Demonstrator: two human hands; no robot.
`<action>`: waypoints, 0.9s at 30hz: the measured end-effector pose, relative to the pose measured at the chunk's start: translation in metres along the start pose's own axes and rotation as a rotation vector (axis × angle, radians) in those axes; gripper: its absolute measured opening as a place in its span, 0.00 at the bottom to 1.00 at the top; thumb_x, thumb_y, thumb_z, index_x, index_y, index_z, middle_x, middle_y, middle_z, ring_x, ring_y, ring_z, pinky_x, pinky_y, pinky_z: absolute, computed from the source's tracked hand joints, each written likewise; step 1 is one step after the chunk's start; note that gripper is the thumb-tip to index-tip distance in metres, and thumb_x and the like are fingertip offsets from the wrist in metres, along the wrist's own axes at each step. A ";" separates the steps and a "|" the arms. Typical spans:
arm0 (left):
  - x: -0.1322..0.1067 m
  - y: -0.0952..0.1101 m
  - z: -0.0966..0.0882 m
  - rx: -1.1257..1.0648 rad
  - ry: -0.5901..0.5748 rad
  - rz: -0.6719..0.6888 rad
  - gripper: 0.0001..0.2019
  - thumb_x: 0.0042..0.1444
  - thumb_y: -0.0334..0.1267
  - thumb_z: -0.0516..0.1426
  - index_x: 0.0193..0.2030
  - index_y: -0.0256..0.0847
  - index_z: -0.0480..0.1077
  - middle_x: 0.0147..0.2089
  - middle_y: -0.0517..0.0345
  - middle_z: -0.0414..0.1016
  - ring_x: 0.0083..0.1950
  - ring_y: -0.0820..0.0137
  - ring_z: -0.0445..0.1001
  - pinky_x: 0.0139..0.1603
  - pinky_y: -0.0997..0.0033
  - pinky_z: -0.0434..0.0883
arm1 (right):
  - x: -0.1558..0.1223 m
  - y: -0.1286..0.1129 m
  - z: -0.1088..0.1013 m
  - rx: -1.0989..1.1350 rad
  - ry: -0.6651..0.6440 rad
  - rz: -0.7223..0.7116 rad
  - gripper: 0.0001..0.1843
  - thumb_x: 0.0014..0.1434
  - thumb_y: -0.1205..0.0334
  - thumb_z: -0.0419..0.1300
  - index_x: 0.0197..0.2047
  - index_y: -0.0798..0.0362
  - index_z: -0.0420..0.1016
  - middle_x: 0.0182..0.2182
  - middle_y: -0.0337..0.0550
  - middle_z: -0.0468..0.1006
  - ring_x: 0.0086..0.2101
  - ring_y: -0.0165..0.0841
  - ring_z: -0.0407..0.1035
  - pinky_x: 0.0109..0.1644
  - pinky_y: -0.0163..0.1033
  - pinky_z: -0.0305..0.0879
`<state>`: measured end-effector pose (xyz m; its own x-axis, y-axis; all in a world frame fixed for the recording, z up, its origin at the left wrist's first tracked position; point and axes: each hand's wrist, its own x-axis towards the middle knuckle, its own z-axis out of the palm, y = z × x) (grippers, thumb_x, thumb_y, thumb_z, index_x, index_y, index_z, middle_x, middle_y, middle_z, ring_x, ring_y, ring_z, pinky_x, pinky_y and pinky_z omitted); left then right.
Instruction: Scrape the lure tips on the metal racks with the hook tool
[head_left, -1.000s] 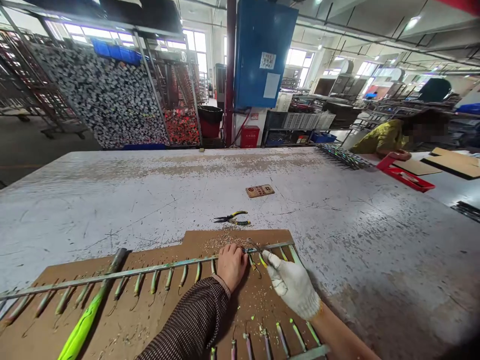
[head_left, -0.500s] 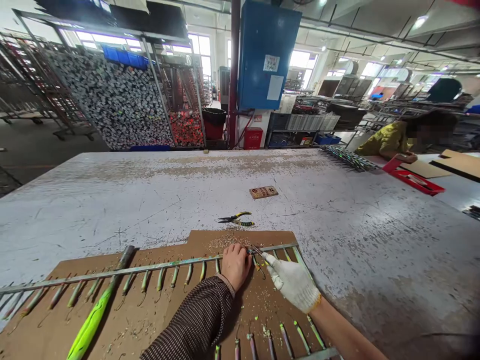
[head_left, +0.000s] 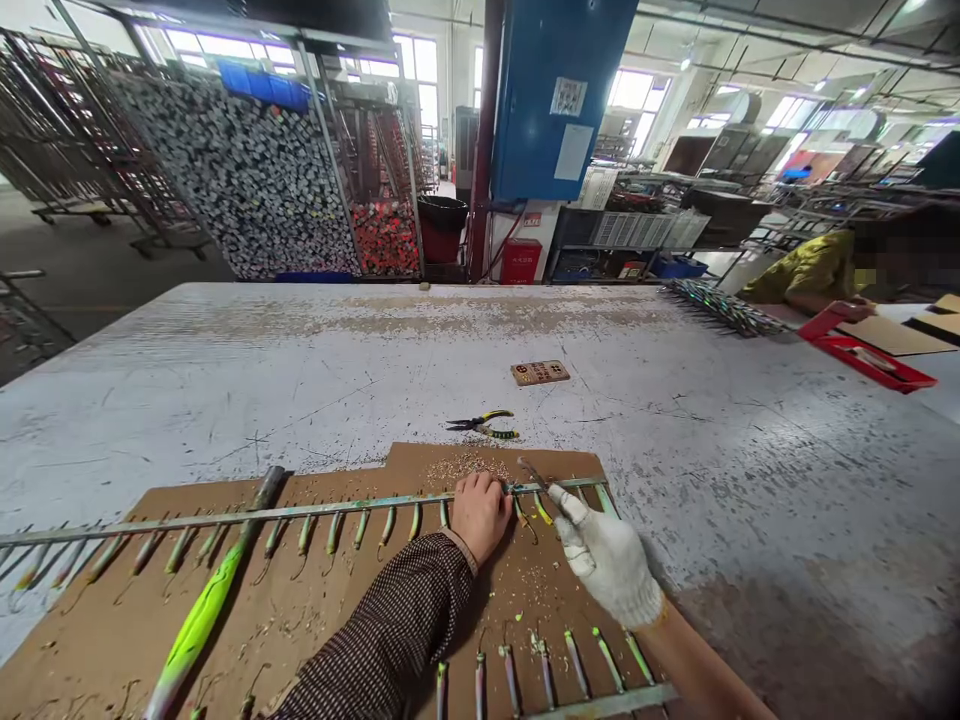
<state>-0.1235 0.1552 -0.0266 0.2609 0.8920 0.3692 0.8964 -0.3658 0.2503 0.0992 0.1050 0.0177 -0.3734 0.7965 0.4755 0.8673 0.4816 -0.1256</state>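
Observation:
A long metal bar [head_left: 225, 518] with several greenish lure-shaped pieces hanging from it lies across a brown cardboard sheet [head_left: 315, 600]. My left hand [head_left: 480, 515], bare, is closed on the bar near its right end. My right hand [head_left: 607, 555], in a white glove, is closed on a small thin metal tool [head_left: 534, 473] whose tip points at the bar just right of my left hand. A second bar [head_left: 592, 700] with similar pieces lies at the bottom edge.
Yellow-handled pliers [head_left: 484, 425] and a small brown tag [head_left: 540, 373] lie on the scratched white table [head_left: 300, 370]. A bright green stick [head_left: 202, 615] rests on the cardboard at left. Another person in yellow [head_left: 810, 270] works by a red tray [head_left: 870, 355].
The view has shifted a little. My gloved right hand has drawn slightly right, and the tool's tip has lifted a bit away from the bar. My left hand stays on the bar.

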 end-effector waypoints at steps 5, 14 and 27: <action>0.001 0.001 -0.001 -0.006 -0.026 -0.012 0.05 0.66 0.37 0.61 0.37 0.41 0.75 0.44 0.50 0.78 0.49 0.58 0.73 0.51 0.56 0.67 | 0.002 -0.002 0.001 -0.009 -0.015 -0.009 0.22 0.73 0.61 0.51 0.63 0.45 0.79 0.21 0.35 0.78 0.19 0.29 0.70 0.25 0.33 0.54; 0.003 0.002 -0.009 -0.096 -0.112 -0.044 0.06 0.65 0.38 0.61 0.36 0.42 0.74 0.46 0.50 0.78 0.51 0.57 0.73 0.55 0.53 0.67 | -0.018 -0.003 -0.006 0.251 0.054 0.148 0.23 0.73 0.64 0.51 0.65 0.49 0.77 0.46 0.45 0.88 0.38 0.31 0.83 0.45 0.32 0.77; 0.044 0.014 -0.102 -0.794 -0.121 -0.115 0.09 0.65 0.41 0.55 0.44 0.43 0.76 0.49 0.50 0.82 0.54 0.59 0.78 0.60 0.54 0.71 | -0.070 -0.018 -0.037 0.096 0.223 0.505 0.23 0.74 0.51 0.53 0.63 0.52 0.79 0.47 0.50 0.88 0.43 0.43 0.85 0.44 0.41 0.82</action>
<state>-0.1362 0.1623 0.0840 0.2601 0.9414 0.2146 0.4100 -0.3089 0.8582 0.1219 0.0267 0.0192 0.1683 0.8453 0.5070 0.8827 0.0996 -0.4592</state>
